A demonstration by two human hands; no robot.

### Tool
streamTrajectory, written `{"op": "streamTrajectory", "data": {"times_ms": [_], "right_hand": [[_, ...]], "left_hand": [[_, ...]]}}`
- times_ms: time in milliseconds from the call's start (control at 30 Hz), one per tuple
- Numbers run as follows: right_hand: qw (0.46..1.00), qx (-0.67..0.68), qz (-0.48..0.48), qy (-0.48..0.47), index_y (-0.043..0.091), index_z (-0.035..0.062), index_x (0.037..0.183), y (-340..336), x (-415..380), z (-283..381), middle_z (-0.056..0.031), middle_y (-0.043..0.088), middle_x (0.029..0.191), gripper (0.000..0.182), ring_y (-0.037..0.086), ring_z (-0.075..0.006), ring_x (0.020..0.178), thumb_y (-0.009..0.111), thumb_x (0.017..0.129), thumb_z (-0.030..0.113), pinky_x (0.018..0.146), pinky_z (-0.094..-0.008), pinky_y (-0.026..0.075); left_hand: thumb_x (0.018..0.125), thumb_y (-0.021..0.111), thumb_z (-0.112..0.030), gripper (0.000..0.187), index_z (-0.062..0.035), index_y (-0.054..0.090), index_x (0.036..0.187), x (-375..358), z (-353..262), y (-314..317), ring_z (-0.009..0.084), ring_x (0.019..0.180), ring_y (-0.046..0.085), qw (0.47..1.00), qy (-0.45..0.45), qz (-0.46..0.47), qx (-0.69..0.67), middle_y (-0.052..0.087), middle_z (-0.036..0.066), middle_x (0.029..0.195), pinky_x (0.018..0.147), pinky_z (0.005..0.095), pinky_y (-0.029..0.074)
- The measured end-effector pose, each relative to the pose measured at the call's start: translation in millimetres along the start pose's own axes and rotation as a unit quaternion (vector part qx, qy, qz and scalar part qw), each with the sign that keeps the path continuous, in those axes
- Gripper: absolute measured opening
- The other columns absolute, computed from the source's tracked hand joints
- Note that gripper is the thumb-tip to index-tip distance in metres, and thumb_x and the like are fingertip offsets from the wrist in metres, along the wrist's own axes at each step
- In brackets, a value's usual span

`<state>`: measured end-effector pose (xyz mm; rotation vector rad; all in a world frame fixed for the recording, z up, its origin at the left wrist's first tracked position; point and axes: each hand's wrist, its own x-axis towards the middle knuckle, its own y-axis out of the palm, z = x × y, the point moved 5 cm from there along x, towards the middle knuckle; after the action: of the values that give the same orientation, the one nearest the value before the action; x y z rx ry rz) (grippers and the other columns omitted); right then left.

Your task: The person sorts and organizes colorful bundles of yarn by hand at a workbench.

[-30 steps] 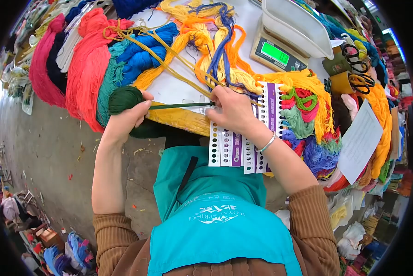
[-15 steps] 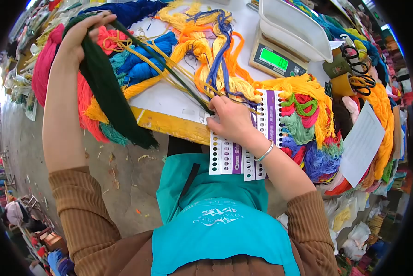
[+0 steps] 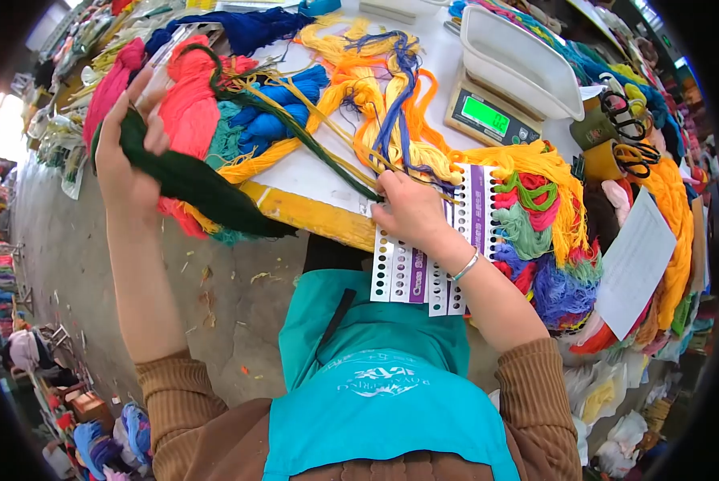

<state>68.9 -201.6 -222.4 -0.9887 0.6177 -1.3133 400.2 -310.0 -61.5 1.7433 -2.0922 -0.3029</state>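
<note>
A dark green thread skein (image 3: 207,192) lies across my left hand (image 3: 135,152), caught between thumb and curled fingers, its cut end hanging past the table edge. My right hand (image 3: 412,208) is closed in a pinch on the end of a thinner dark green strand (image 3: 319,144), beside the punched thread cards (image 3: 403,272) with purple bands. Thin yellow strands (image 3: 295,94) run alongside toward the same fingers. The exact pinch point is hidden by my fingertips. Tied to the upper card are several colored threads (image 3: 528,212).
A digital scale (image 3: 492,116) with a white tray (image 3: 520,60) stands at the back. Scissors (image 3: 636,156) sit in cups at the right. Coral (image 3: 189,96), blue (image 3: 279,112) and yellow skeins (image 3: 371,88) lie on the table, whose yellow edge (image 3: 319,220) faces me. A paper sheet (image 3: 636,260) lies right.
My left hand has come down and slightly right with the dark green skein, its fingers wrapping lower. The thinner strand's far end now lies over the coral skein. My right hand stays pinched near the cards.
</note>
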Motion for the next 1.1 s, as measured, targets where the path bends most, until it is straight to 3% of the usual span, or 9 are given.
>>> {"op": "streamTrajectory", "data": {"times_ms": [100,167,267,300,467,633,733,900,1100], "right_hand": [[1.0,-0.007,0.011,0.015,0.059,0.0077,0.096,0.0,2.5,0.0,-0.0088,0.065,0.09,0.023,0.066,-0.0283,0.08,0.069,0.08,0.022,0.069,-0.0402,0.052],[0.998,0.018,0.05,0.03,0.061,0.0064,0.094,-2.8,4.3,5.6,-0.01,0.066,0.09,0.021,0.066,-0.0278,0.08,0.068,0.08,0.02,0.069,-0.0395,0.052],[0.962,0.271,-0.034,-0.002,0.066,0.0066,0.093,-28.5,-1.8,50.4,-0.0083,0.065,0.084,0.011,0.062,-0.0195,0.068,0.068,0.084,0.013,0.062,-0.0316,0.05],[0.925,0.377,-0.025,0.022,0.067,0.0047,0.094,-35.9,-6.7,69.3,-0.0037,0.065,0.083,0.01,0.056,-0.0091,0.064,0.069,0.085,0.008,0.06,-0.025,0.046],[0.743,0.658,0.081,0.084,0.067,0.0012,0.096,-36.4,-28.2,125.2,0.0027,0.063,0.081,0.01,0.053,-0.0003,0.068,0.069,0.088,0.008,0.059,-0.0168,0.042],[0.717,0.679,0.041,0.152,0.065,0.0019,0.1,-24.3,-43.9,113.9,-0.0007,0.066,0.082,0.01,0.056,-0.0043,0.062,0.064,0.093,0.009,0.054,-0.0181,0.043],[0.623,0.761,0.039,0.173,0.06,0.0048,0.096,-19.7,-47.7,100.2,-0.0049,0.066,0.08,0.006,0.056,-0.0069,0.055,0.059,0.096,0.011,0.044,-0.0174,0.035],[0.617,0.769,0.038,0.161,0.058,0.0052,0.098,-22.2,-51.8,90.2,-0.0055,0.066,0.076,0.006,0.053,-0.0065,0.05,0.058,0.097,0.011,0.042,-0.0172,0.034],[0.675,0.719,0.017,0.164,0.058,0.0053,0.097,-27.1,-54.0,86.2,-0.004,0.066,0.075,0.006,0.051,-0.0049,0.049,0.058,0.097,0.011,0.042,-0.0173,0.033]], "left_hand": [[0.1,0.045,-0.037,0.06,0.0055,0.042,0.142,-54.2,3.2,25.7,0.0122,0.08,0.058,0.996,-0.026,0.079,-0.018,0.063,0.013,0.122,0.066,0.0245,0.045],[0.101,0.041,-0.041,0.064,0.0056,0.039,0.144,-91.3,16.4,51.6,0.0236,0.12,0.055,0.997,-0.059,0.041,-0.037,0.055,0.018,0.138,0.091,0.0343,0.049],[0.101,0.038,-0.041,0.066,0.0048,0.033,0.148,-122.4,47.3,71.2,0.0298,0.144,0.033,0.981,-0.106,0.099,-0.129,0.037,0.02,0.153,0.112,0.043,0.035],[0.101,0.038,-0.041,0.066,0.0046,0.031,0.149,-130.1,57.3,77.7,0.0296,0.146,0.03,0.978,-0.117,0.096,-0.14,0.034,0.02,0.155,0.114,0.0435,0.032],[0.099,0.043,-0.039,0.069,0.0046,0.029,0.15,-152.6,98.1,103.5,0.0266,0.143,0.035,0.967,-0.165,0.121,-0.15,0.033,0.017,0.155,0.113,0.0398,0.032],[0.097,0.045,-0.04,0.071,0.006,0.031,0.149,-160.5,118.0,118.0,0.0167,0.11,0.055,0.946,-0.21,0.205,-0.139,0.05,0.012,0.141,0.1,0.0318,0.042],[0.095,0.045,-0.045,0.078,0.0073,0.027,0.15,-162.2,111.6,125.1,0.0148,0.108,0.057,0.963,-0.217,0.138,-0.082,0.041,0.015,0.15,0.095,0.0289,0.044],[0.096,0.045,-0.043,0.074,0.0075,0.03,0.148,-161.1,123.7,124.9,0.0145,0.105,0.058,0.95,-0.237,0.14,-0.145,0.045,0.015,0.146,0.1,0.0315,0.045],[0.096,0.045,-0.042,0.071,0.0069,0.033,0.146,-159.7,134.5,125.9,0.0167,0.105,0.059,0.941,-0.255,0.141,-0.169,0.053,0.014,0.134,0.099,0.0338,0.046]]}}
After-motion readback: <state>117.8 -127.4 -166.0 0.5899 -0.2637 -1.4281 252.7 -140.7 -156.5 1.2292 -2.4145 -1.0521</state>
